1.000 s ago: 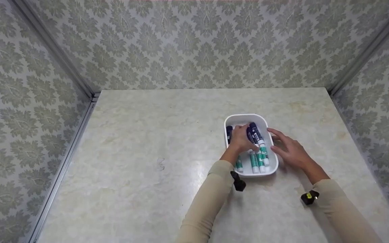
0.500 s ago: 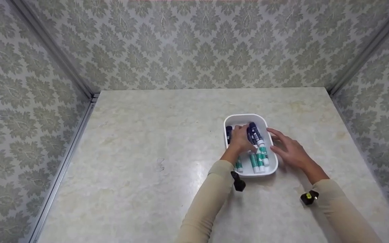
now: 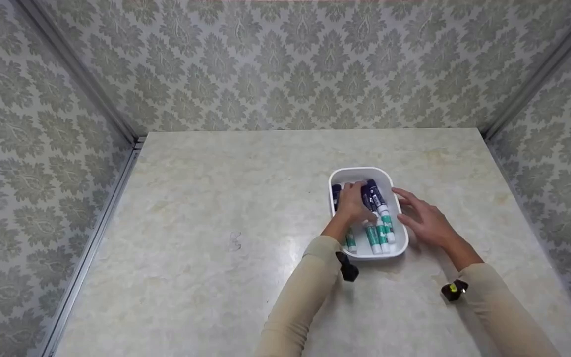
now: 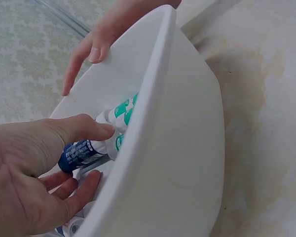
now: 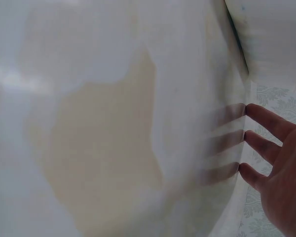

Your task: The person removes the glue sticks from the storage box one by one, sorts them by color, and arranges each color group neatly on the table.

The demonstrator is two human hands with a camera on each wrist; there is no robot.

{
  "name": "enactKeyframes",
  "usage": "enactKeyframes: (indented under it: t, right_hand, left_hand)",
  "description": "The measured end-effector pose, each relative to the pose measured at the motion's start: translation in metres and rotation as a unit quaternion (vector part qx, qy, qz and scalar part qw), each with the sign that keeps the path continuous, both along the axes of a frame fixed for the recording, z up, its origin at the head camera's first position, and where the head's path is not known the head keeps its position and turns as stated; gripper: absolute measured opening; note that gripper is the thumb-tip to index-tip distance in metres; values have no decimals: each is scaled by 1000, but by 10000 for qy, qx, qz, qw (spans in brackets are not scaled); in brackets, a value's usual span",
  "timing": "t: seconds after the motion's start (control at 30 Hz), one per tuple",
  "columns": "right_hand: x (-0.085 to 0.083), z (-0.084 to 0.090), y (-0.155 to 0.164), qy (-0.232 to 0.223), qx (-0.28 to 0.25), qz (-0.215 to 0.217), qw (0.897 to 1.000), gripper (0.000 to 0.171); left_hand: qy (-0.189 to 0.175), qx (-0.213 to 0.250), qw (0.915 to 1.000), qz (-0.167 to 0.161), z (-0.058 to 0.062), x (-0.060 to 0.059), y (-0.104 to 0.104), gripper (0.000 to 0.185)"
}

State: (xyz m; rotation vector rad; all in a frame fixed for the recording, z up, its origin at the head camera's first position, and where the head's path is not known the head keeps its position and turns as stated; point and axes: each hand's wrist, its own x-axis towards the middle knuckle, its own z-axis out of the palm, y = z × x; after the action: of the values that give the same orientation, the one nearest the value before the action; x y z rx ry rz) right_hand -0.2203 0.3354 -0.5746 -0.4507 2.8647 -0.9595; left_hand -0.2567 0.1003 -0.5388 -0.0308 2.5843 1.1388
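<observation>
left hand (image 3: 352, 206) pinches marker (image 4: 81, 153) in white bin (image 3: 360, 173) | right hand (image 3: 427, 220) fingers straight, bracing bin's side | marble table (image 3: 216, 198)

The tub (image 3: 360, 173) sat on the table (image 3: 216, 198), toward the right side. The markers (image 3: 379, 223) lay inside it. The left hand (image 3: 354, 206) was in the tub, and the right hand (image 3: 427, 220) was just right of it.

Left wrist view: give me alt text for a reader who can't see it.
The left hand pinches a blue-capped marker inside a white tub holding other markers. The right hand touches the tub's far rim.
</observation>
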Motion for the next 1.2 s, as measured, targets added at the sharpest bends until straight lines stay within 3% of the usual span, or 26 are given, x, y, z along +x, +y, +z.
enactKeyframes:
  t: [0.27,0.47,0.57,0.67,0.8,0.93,1.1,1.2]
  right_hand:
    - [-1,0,0,7,-11,7,10000,67]
    - [0,1,-1,69,-8,-5,10000,67]
    - [1,2,-2,-35,33,-46,10000,68]
    - [1,4,-3,-124,94,-48,9999,69]
    - [2,5,-3,-178,103,-58,9998,69]
    - [1,5,-3,-251,101,-77,9996,70]
    - [1,4,-3,-299,85,-98,9995,70]
    - [0,3,-3,-331,75,-124,9993,70]
  left_hand:
    - [35,-41,10000,55,1,2,2,102]
    - [158,137,9997,-87,2,0,-2,101]
    - [324,247,9989,-224,-4,-6,-5,102]
    - [474,207,9979,-380,-18,-16,-4,106]
    - [457,205,9975,-492,-25,-28,-2,111]
    - [396,325,9975,-479,-8,-28,-5,111]
    - [335,476,9969,-525,20,-18,-13,106]
    - [426,514,9959,-610,26,-16,-18,104]
